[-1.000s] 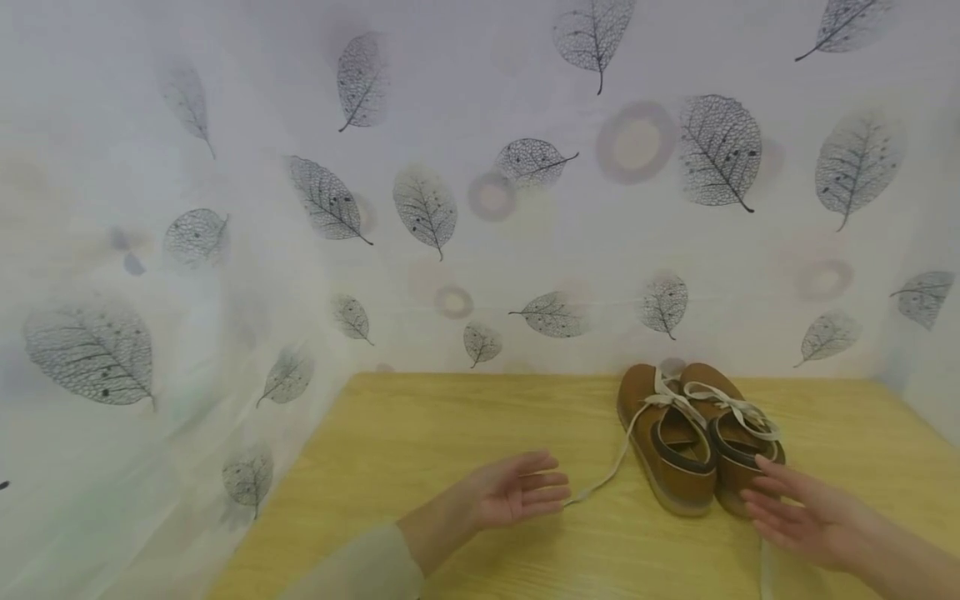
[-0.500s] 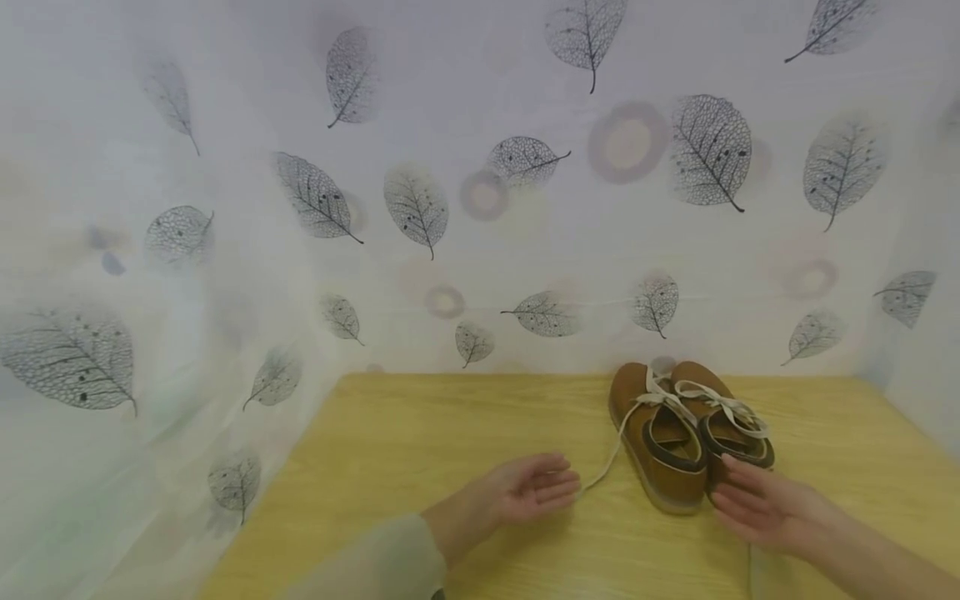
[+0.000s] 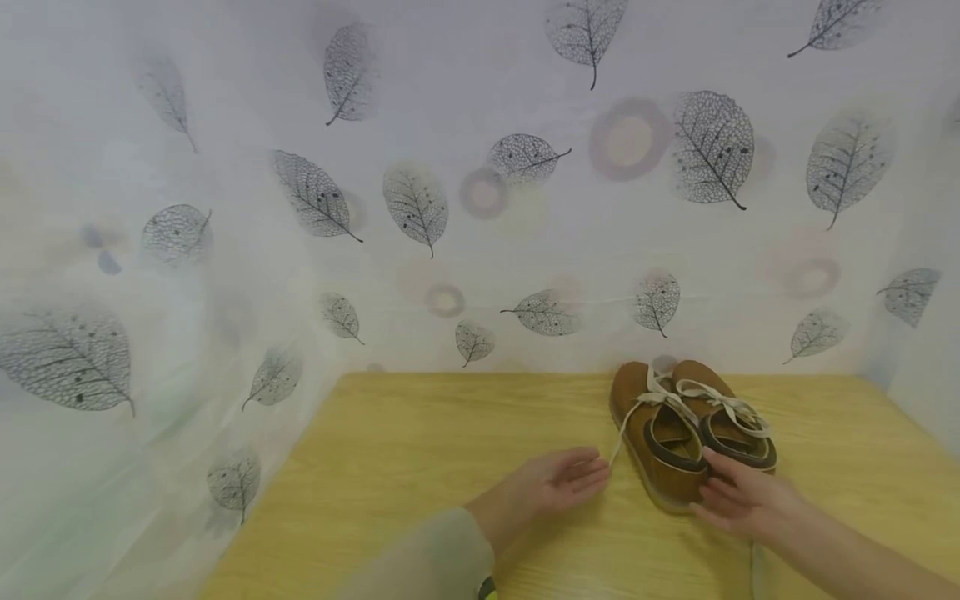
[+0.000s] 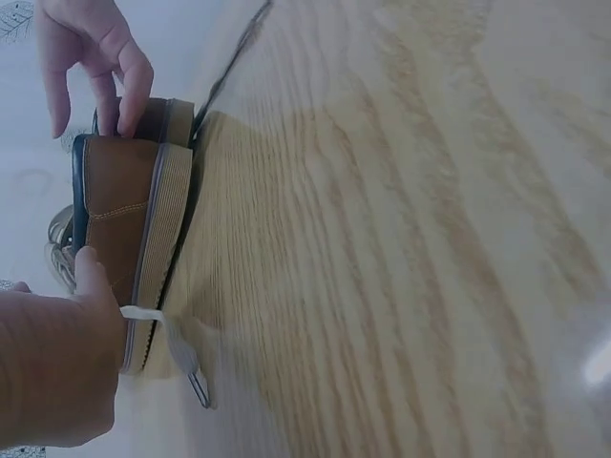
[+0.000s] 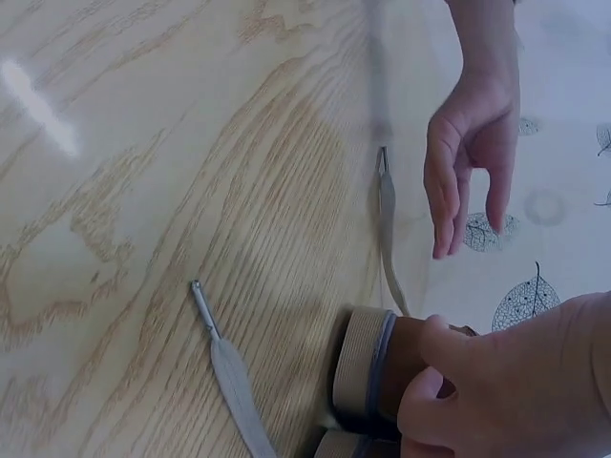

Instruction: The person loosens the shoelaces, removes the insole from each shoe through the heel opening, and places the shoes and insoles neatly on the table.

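A pair of brown lace-up shoes stands side by side near the back right of the table: the left shoe (image 3: 671, 483) and the right shoe (image 3: 716, 382). Their pale laces (image 3: 652, 400) are tied in loose bows over the tops. My left hand (image 3: 562, 483) hovers left of the left shoe, its fingers loosely extended and holding nothing. At the heels is my right hand (image 3: 750, 500), fingers relaxed, partly hiding the right shoe's back; whether it touches the shoes I cannot tell. One lace end (image 5: 234, 382) with its tip lies on the wood in the right wrist view.
The wood-grain table (image 3: 450, 425) carries the shoes. A leaf-patterned sheet (image 3: 480, 250) hangs behind the table and along both sides. Another lace end (image 4: 181, 353) trails beside the left shoe.
My left hand has moved right, closer to the left shoe. My right hand has shifted left toward the heels. The shoes stay in place on the table; the view has turned slightly.
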`<state>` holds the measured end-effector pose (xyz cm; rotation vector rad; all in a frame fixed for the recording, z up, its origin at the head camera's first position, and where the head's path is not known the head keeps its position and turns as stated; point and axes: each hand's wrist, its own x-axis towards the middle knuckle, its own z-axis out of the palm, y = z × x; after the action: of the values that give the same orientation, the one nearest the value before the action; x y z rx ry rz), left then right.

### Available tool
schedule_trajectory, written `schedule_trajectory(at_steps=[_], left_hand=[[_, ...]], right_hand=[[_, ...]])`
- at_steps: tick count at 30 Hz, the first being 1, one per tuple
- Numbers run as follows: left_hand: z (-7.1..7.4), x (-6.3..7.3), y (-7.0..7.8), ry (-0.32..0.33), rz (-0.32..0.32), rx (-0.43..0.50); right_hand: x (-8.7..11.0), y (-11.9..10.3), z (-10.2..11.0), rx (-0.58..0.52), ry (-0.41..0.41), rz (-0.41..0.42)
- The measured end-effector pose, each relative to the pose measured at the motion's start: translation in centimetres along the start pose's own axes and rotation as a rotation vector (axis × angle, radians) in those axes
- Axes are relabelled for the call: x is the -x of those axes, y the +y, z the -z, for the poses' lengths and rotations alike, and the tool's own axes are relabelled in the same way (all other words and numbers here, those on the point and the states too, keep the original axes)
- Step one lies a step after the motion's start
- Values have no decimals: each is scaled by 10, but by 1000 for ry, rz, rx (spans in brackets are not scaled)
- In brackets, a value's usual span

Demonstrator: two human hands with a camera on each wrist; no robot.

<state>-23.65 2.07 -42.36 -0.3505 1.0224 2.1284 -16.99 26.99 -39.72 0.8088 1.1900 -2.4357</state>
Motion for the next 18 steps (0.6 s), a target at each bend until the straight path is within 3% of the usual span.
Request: schedule_trajectory(at_steps=[9,18], left_hand=[[-23,-21,-6,128,-37,-61],[-55,-36,-22,235,-81,-108]], right_hand=[[4,9,-15,42,91,53],[-11,11,-10,43,78,28]])
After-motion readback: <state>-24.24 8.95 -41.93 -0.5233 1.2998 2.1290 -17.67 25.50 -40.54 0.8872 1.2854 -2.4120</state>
